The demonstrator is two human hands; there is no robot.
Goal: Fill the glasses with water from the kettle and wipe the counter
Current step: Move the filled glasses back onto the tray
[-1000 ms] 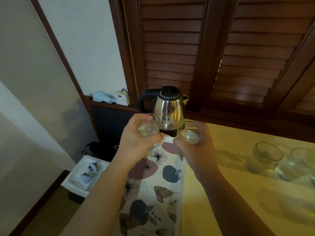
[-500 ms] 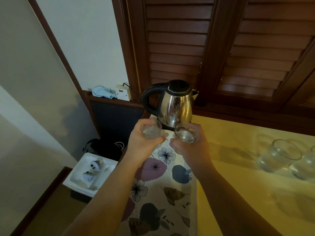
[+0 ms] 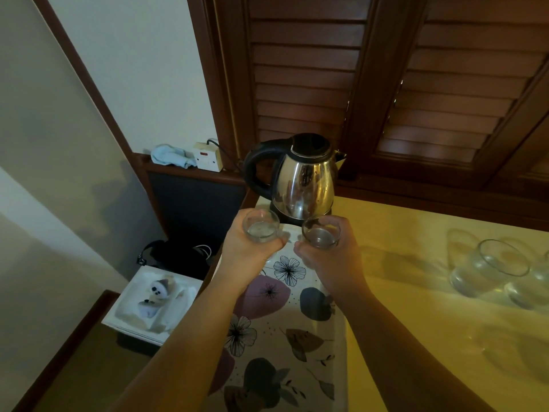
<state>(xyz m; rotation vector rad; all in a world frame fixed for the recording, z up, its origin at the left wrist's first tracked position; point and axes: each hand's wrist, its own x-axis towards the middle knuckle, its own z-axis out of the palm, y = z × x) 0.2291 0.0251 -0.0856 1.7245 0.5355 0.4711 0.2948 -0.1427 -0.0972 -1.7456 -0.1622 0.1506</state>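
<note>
Now each hand [image 3: 248,251] [image 3: 332,257] curls its fingers round a small clear, part-filled glass [image 3: 260,229] [image 3: 320,233].

No text, label, brand, number or sign is showing clearly enough to be read anywhere in the frame. The steel kettle [image 3: 303,185] at upper centre is showing only reflections on its body, and the white socket box [image 3: 207,160] to its left is carrying a small red mark with no legible lettering. The cloth [image 3: 276,337] lying at lower centre is bearing flowers and leaves only.
</note>
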